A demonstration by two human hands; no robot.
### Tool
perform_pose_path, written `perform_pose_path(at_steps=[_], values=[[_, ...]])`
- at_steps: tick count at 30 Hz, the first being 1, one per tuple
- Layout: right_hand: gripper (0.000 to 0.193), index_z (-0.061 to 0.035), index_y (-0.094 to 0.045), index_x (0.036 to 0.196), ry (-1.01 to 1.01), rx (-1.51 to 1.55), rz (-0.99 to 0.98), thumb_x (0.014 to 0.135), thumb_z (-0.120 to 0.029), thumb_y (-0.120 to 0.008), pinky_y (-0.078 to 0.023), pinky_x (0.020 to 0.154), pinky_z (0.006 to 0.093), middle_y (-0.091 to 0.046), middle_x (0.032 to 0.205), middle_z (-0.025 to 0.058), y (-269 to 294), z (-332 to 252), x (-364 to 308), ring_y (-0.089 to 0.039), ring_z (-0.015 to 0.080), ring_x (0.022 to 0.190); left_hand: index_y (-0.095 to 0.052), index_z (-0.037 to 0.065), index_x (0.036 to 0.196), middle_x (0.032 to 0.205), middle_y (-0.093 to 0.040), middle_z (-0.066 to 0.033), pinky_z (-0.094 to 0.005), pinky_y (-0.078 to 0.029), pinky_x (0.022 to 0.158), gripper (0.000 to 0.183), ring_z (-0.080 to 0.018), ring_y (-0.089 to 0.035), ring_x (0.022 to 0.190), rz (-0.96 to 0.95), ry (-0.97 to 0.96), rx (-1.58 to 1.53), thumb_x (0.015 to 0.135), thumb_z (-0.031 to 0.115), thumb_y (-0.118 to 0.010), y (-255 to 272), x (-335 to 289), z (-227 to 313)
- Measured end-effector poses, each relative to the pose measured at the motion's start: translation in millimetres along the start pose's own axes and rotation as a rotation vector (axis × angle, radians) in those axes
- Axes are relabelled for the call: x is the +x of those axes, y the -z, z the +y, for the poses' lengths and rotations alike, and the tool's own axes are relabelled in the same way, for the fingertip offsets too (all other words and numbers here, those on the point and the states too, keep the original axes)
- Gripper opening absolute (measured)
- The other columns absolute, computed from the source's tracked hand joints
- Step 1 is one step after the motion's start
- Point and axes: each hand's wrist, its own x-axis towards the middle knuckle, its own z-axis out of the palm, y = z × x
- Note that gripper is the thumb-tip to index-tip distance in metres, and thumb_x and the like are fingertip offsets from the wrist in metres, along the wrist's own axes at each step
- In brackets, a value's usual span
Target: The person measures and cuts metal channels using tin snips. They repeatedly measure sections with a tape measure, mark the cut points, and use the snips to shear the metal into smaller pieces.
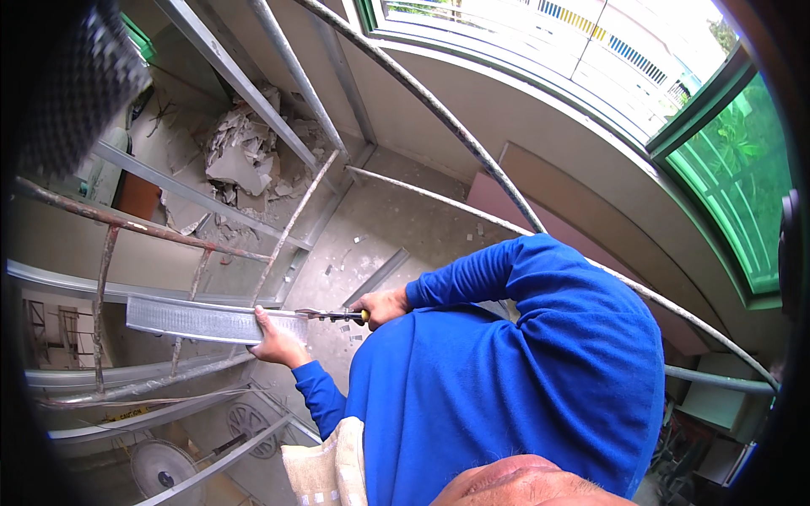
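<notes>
My left hand [280,342] is closed around the right-hand end of a short galvanized metal channel [190,320], thumb on its upper edge. The channel lies nearly level, its far end reaching left past the scaffold bars. My right hand [386,307] grips the handles of metal snips [339,316], dark with a bit of yellow. Their jaws point left and meet the channel's end beside my left hand; whether they are closed on the metal I cannot tell.
Scaffold tubes [439,110] cross around me, with a rusty rail [152,228] at left. Metal framing [228,84] stands beyond. Far below lie a loose metal channel [377,277] and broken board rubble [240,152]. A round fan [163,472] is at lower left; green-tinted windows [734,169] are at right.
</notes>
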Motion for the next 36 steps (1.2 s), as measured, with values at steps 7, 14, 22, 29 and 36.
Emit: perform_pose_path(at_steps=[7, 14, 22, 29, 36], values=[[0.032, -0.0031, -0.067, 0.108, -0.051, -0.075, 0.064, 0.076, -0.011, -0.064, -0.052, 0.077, 0.0426, -0.071, 0.088, 0.0130, 11, -19, -21, -0.065, 0.0240, 0.084, -0.073, -0.014, 0.103, 0.109, -0.074, -0.0230, -0.0411, -0.059, 0.083, 0.042, -0.0248, -0.071, 0.095, -0.153, 0.050, -0.007, 0.086, 0.022, -0.086, -4, 2, 16], [0.033, 0.0005, -0.063, 0.110, -0.044, 0.041, -0.167, 0.077, -0.007, -0.062, -0.050, 0.073, 0.0300, -0.066, 0.088, 0.0053, 26, -52, -43, -0.060, 0.0123, 0.082, -0.072, -0.007, 0.098, 0.091, -0.075, -0.0098, -0.0329, -0.055, 0.077, 0.050, -0.0171, -0.069, 0.080, -0.359, -0.133, -0.112, 0.080, 0.036, -0.092, 22, 18, 26], [0.040, 0.0018, -0.064, 0.118, -0.013, -0.003, -0.230, 0.079, -0.006, -0.060, -0.053, 0.089, 0.0337, -0.070, 0.099, 0.0111, 30, -59, -42, -0.065, 0.0173, 0.095, -0.072, -0.003, 0.098, 0.089, -0.076, -0.0123, -0.0345, -0.057, 0.074, 0.061, -0.0202, -0.072, 0.078, -0.489, -0.260, -0.019, 0.075, 0.050, -0.092, 34, 19, 46], [0.040, 0.0022, -0.065, 0.118, -0.062, 0.130, -0.234, 0.079, -0.005, -0.060, -0.052, 0.091, 0.0330, -0.070, 0.101, 0.0097, 27, -55, -38, -0.065, 0.0179, 0.097, -0.067, -0.006, 0.105, 0.092, -0.076, -0.0156, -0.0351, -0.059, 0.078, 0.071, -0.0223, -0.074, 0.084, -0.543, -0.272, 0.006, 0.074, 0.052, -0.092, 34, 24, 45], [0.037, 0.0025, -0.065, 0.113, -0.120, -0.109, -0.201, 0.078, -0.006, -0.060, -0.051, 0.087, 0.0327, -0.068, 0.098, 0.0085, 27, -48, -31, -0.062, 0.0167, 0.093, -0.067, -0.006, 0.106, 0.093, -0.076, -0.0188, -0.0365, -0.059, 0.081, 0.072, -0.0260, -0.075, 0.086, -0.627, -0.253, 0.105, 0.073, 0.053, -0.092, 33, 28, 45]])
